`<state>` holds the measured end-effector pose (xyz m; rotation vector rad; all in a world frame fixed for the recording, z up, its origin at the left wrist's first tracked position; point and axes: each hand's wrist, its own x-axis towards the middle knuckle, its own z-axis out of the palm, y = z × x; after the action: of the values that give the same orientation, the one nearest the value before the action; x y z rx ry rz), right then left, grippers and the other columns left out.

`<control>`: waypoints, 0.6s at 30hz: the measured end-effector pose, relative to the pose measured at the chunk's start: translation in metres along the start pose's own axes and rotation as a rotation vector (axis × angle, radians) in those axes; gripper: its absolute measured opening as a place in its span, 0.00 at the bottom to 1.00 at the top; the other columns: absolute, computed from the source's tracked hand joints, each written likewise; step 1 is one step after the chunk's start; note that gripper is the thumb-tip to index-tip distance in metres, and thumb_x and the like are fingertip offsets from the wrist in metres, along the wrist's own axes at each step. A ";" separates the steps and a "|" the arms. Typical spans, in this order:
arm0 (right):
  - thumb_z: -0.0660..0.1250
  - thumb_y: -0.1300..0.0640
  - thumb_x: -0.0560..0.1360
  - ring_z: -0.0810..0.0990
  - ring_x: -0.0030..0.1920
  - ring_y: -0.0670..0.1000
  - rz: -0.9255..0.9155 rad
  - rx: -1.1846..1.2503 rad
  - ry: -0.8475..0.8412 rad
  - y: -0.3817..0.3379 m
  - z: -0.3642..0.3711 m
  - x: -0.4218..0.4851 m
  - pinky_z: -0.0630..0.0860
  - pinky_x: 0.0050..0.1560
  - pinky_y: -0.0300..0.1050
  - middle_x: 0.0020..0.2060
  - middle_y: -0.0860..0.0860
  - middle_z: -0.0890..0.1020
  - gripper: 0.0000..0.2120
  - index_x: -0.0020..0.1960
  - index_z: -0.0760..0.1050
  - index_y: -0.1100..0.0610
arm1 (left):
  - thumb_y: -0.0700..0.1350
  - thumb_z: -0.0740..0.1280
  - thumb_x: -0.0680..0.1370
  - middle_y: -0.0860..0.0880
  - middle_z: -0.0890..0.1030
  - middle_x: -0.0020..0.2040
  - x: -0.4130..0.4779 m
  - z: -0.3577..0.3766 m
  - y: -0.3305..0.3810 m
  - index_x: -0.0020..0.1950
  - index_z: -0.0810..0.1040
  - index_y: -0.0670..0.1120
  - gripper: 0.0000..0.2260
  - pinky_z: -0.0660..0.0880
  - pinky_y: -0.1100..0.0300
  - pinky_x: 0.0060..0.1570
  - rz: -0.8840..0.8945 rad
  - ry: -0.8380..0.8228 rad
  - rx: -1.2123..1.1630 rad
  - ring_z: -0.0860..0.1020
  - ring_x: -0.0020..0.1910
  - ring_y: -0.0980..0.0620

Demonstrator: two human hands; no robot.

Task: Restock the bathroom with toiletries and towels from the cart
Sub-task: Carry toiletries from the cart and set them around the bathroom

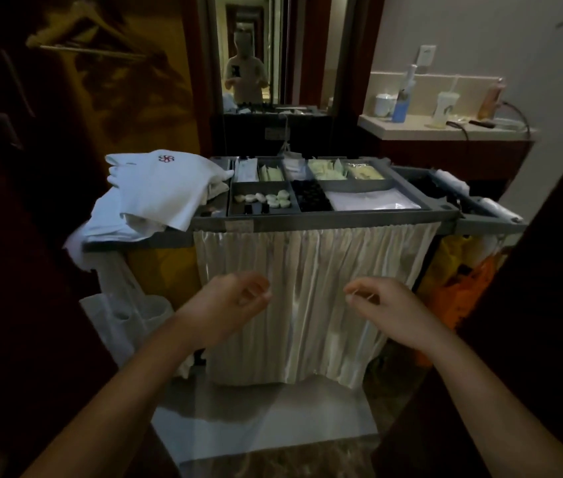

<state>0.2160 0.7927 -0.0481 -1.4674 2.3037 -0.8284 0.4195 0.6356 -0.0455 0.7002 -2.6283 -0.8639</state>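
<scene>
A grey housekeeping cart (324,220) stands before me. Its top tray is split into compartments with small white soaps (266,198), dark little bottles (312,198), pale green packets (326,167) and a flat white packet (373,200). White folded towels (155,191) with a red logo are piled on the cart's left end. A cream pleated curtain (307,288) hangs over the cart's front. My left hand (235,301) and my right hand (383,305) hover in front of the curtain, fingers loosely curled, holding nothing that I can see.
A vanity counter (445,127) at the back right carries bottles, a cup and a cable. A mirror (249,53) behind the cart reflects a person. Yellow and orange bags (459,281) hang at the cart's right end. A dark wardrobe with hangers is at left.
</scene>
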 end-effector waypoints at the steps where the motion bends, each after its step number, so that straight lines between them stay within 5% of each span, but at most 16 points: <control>1: 0.62 0.52 0.78 0.77 0.51 0.44 0.002 0.000 -0.013 0.001 0.001 0.012 0.75 0.54 0.45 0.49 0.45 0.80 0.09 0.55 0.77 0.51 | 0.51 0.61 0.78 0.64 0.73 0.45 0.010 -0.002 -0.005 0.59 0.72 0.57 0.10 0.71 0.72 0.41 0.008 -0.004 -0.003 0.74 0.47 0.66; 12: 0.62 0.50 0.77 0.77 0.47 0.41 0.031 0.028 -0.012 0.041 0.003 0.142 0.76 0.52 0.46 0.45 0.42 0.79 0.08 0.53 0.78 0.49 | 0.51 0.61 0.78 0.58 0.75 0.54 0.129 -0.011 -0.052 0.59 0.72 0.56 0.10 0.72 0.70 0.48 0.047 0.036 0.054 0.74 0.52 0.64; 18: 0.62 0.50 0.76 0.78 0.44 0.41 -0.014 0.044 -0.052 0.069 -0.004 0.252 0.77 0.51 0.47 0.43 0.42 0.80 0.07 0.51 0.78 0.48 | 0.51 0.61 0.78 0.55 0.77 0.53 0.224 -0.009 -0.078 0.59 0.73 0.55 0.10 0.76 0.59 0.52 -0.102 0.086 0.002 0.76 0.51 0.60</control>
<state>0.0529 0.5901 -0.0707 -1.4707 2.2262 -0.8298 0.2625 0.4583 -0.0602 0.8593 -2.5367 -0.8396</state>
